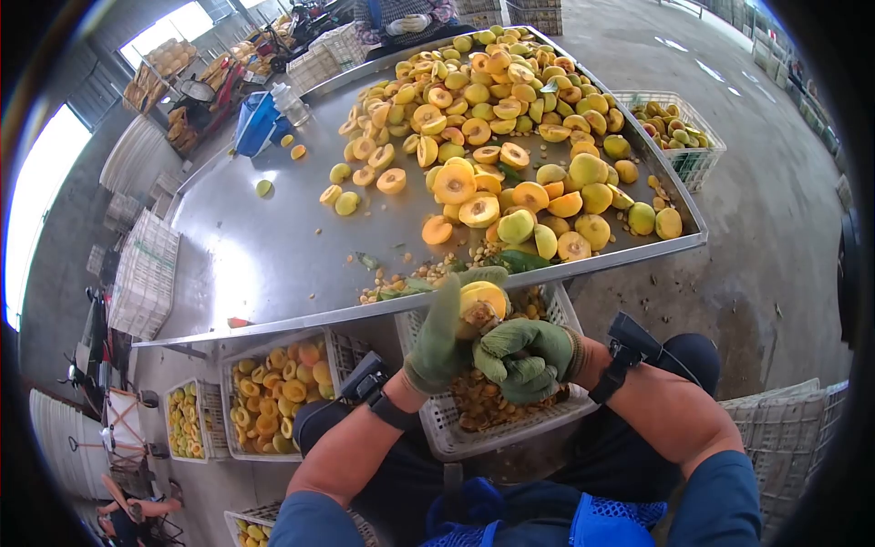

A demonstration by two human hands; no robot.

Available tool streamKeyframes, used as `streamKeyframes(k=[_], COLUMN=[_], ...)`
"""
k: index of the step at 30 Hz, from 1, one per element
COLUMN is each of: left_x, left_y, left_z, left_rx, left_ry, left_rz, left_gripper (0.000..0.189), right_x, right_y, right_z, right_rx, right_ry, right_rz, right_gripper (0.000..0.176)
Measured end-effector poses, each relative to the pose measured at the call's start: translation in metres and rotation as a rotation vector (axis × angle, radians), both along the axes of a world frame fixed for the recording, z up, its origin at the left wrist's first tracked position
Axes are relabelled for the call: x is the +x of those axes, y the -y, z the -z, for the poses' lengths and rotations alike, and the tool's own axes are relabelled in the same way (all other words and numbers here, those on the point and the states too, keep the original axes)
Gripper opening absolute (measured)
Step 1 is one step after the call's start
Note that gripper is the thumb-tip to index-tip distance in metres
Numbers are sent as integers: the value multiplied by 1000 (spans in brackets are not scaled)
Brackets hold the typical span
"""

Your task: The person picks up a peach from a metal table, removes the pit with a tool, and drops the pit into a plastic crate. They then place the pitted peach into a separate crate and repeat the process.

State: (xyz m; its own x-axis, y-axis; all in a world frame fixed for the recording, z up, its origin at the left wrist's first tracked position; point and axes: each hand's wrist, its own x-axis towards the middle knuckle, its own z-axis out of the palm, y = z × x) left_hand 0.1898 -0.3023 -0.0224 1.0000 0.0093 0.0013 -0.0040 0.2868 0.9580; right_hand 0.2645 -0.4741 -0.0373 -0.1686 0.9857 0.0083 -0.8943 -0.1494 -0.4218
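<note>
My left hand (436, 335), in a green glove, is wrapped round a yellow peach (485, 296) just past the table's near edge. A rough brown patch, like a pit or torn flesh, shows on the side of the peach facing me. My right hand (527, 358), gloved alike, is closed right beside the peach with its fingers curled. Whatever it grips, if anything, is hidden. Below both hands stands a white plastic crate (456, 448) with brownish scraps and pits in it. Many halved and whole peaches (478, 210) are heaped on the metal table (273, 228).
Crates of peach halves (283, 392) stand at my left. A white crate of fruit (697, 164) sits beyond the table's right edge, stacked crates (788, 438) at lower right. A blue container (258, 123) lies on the table's far left. Another person's gloved hand (407, 25) shows across the table.
</note>
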Motion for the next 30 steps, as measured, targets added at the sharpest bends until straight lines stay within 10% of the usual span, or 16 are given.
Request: streamKeyframes(k=[12, 15, 17, 20, 21, 25, 30], left_x=[2, -7, -7, -2, 1, 20, 3], left_y=[-10, -32, -25, -17, -22, -22, -86], left_z=[9, 34, 23, 27, 38, 37, 21], left_rx=[92, 1148, 368, 179, 52, 299, 910], left_ry=[-54, 577, 149, 185, 159, 357, 410], left_rz=[-59, -112, 89, 45, 48, -273, -126], left_gripper=[43, 57, 64, 67, 68, 62, 52], right_x=[-2, -3, -3, 4, 3, 9, 32], right_y=[-5, -1, -5, 1, 14, 17, 9], right_z=[-29, -44, 4, -4, -20, -26, 30], right_rx=[-255, -276, -245, 397, -87, 71, 591], right_ry=[747, 912, 729, 933, 382, 362, 2331], right_rz=[236, 231, 214, 509, 24, -90, 101], right_gripper=[22, 18, 16, 19, 21, 29, 35])
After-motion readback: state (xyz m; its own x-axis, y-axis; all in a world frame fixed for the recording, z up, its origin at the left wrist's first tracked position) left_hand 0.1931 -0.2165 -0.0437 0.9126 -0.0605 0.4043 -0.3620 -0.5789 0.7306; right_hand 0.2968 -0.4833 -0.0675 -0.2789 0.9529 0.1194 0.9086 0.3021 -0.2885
